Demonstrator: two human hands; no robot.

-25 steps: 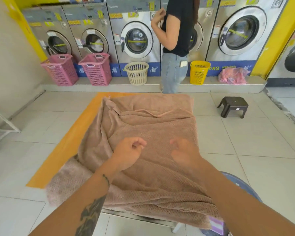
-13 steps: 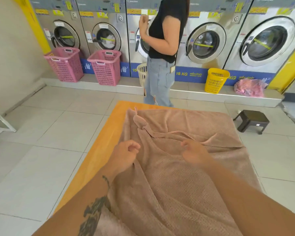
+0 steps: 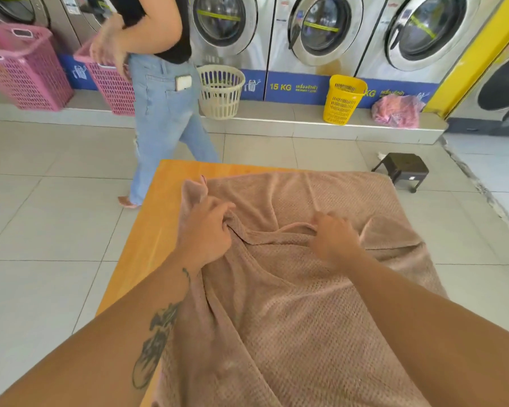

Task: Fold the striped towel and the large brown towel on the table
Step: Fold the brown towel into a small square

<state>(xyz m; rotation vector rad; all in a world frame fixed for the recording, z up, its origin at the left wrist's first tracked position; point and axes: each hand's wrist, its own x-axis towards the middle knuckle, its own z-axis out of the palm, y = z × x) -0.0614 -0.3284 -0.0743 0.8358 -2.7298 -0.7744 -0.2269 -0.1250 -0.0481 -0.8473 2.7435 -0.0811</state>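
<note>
Two hands are gripping the brown towel (image 3: 300, 318) at once. My left hand (image 3: 203, 230) is closing its fingers around a bunched ridge of cloth near the towel's far left corner, knuckles up, with a flap of the fabric standing up just beyond the fingertips. My right hand (image 3: 334, 239) is pinching a folded edge near the middle of the towel, fingers curled under so the fabric is rising in a small hump between the two hands.

The towel is lying spread over most of the table (image 3: 159, 201), a soft pinkish-brown with a waffle-like weave. It is rumpled rather than flat: creases are running away from both grips, a loose fold is lying across its right side, and its near end is draping toward me under my forearms. A strip of bare orange tabletop is showing along the left and at the far left corner.

Beyond the table, a person in jeans (image 3: 165, 113) is standing on the tiled floor. Behind them, washing machines (image 3: 321, 27) are lining the wall, with pink baskets (image 3: 27, 69), a cream basket (image 3: 221, 92) and a yellow basket (image 3: 343, 99) on the ledge below. A dark stool (image 3: 401, 168) is sitting near the table's far right corner.
</note>
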